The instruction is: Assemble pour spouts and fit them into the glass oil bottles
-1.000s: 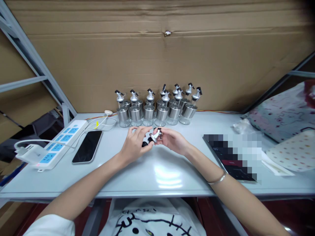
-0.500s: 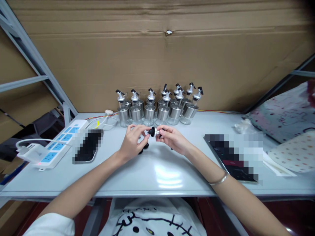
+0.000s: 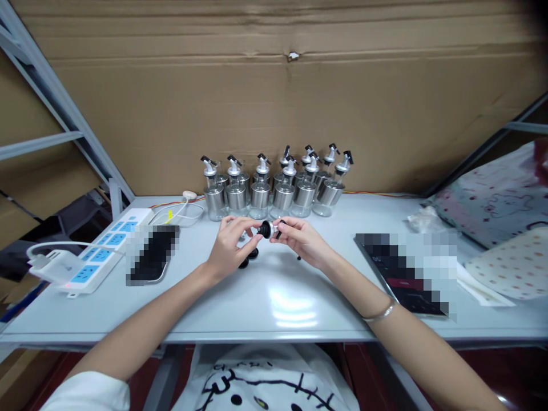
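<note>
Above the table, my right hand (image 3: 302, 241) grips the silver end of a bottle pour spout (image 3: 266, 229), whose black ribbed stopper points left. The thumb and fingertips of my left hand (image 3: 232, 245) close around the stopper's tip. Below my left hand lie a few small black round parts (image 3: 253, 253), partly hidden by it. A tiny black piece (image 3: 298, 258) rests on the table under my right hand. Behind my hands stand several glass bottles with steel sleeves (image 3: 260, 195); the front ones carry silver spouts with black levers.
To the left are a white power strip (image 3: 107, 251) with a plugged-in charger (image 3: 64, 267) and a phone (image 3: 154, 254). A tablet (image 3: 402, 277) lies at the right, beside patterned cloth (image 3: 505, 262). Cardboard (image 3: 240, 85) backs the table (image 3: 205, 314).
The pour spout has turned slightly in my fingers, so its black lever now shows by my right thumb. Both hands stay in nearly the same place.
</note>
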Motion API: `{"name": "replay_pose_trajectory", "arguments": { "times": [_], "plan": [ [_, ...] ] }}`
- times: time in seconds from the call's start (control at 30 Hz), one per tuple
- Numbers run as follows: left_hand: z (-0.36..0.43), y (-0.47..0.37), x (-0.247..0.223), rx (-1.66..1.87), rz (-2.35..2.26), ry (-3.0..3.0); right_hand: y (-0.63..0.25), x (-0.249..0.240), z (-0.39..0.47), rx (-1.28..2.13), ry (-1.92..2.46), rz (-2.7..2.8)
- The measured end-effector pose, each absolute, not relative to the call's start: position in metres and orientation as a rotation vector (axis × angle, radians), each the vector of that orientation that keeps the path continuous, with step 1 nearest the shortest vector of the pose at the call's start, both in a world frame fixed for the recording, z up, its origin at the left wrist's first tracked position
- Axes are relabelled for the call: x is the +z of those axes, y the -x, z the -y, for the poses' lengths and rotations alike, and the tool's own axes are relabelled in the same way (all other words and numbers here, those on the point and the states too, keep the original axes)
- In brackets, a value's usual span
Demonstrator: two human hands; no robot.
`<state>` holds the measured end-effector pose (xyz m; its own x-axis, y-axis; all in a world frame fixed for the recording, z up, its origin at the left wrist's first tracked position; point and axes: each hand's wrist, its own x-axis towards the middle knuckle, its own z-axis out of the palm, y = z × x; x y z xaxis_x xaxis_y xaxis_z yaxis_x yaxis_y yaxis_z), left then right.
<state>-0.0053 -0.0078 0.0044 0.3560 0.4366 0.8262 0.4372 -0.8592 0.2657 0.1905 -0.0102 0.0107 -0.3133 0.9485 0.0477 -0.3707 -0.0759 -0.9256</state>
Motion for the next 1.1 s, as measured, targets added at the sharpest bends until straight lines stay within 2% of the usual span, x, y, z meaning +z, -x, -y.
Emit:
{"name": "replay_pose_trajectory", "arguments": {
  "times": [0.47,0.8,1.1],
  "plan": [
    [0.009,0.002,-0.003,-1.508,0.701,2.628,-0.199,0.008,0.003,1.403,0.81,1.398],
    [0.016,-0.003,0.001,-1.329,0.889,2.615,-0.184,0.004,0.012,1.601,0.746,1.271],
    [0.015,-0.001,0.007,-1.271,0.779,2.618,-0.187,0.003,0.009,1.682,0.703,1.142]
  ]
}}
